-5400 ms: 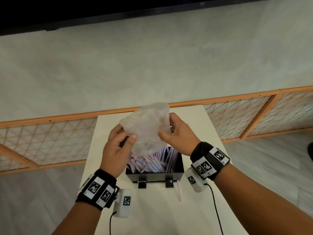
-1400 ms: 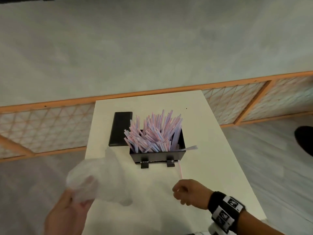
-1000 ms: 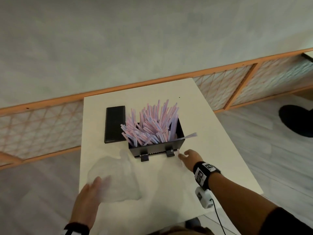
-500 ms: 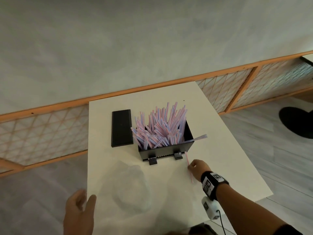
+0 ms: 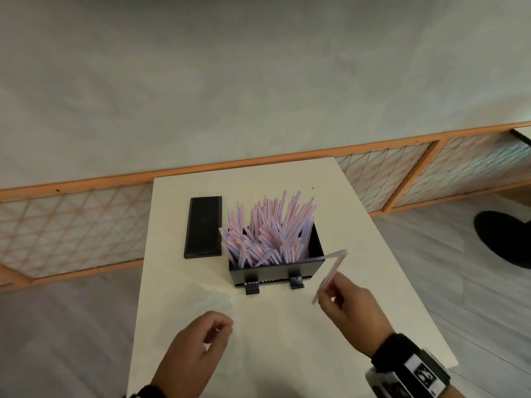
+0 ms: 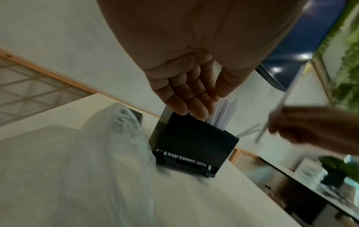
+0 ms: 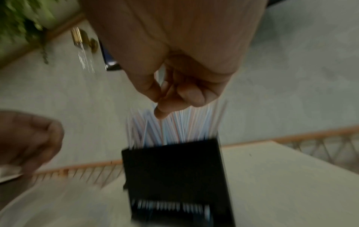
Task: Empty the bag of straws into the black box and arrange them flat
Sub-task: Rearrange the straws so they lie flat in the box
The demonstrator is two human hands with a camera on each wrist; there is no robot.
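The black box (image 5: 275,268) stands mid-table, with the pink and blue striped straws (image 5: 267,234) leaning on end inside it, and one straw (image 5: 321,257) poking over its right wall. My right hand (image 5: 326,293) is just right of the box's front corner and pinches a single straw (image 5: 333,272) lifted off the table. My left hand (image 5: 221,331) hovers in front of the box with relaxed fingers, holding nothing. The empty clear bag (image 6: 97,153) lies crumpled on the table beneath it. The right wrist view is blurred; my right hand (image 7: 163,98) shows a thumb-and-finger pinch there.
The box's flat black lid (image 5: 205,228) lies left of the box. The white table (image 5: 359,225) is small, with its edges close on both sides. An orange-framed lattice railing (image 5: 388,179) runs behind the table.
My right hand has picked the loose straw up off the table beside the box. My left hand, which let go of the bag earlier, has moved right over the table.
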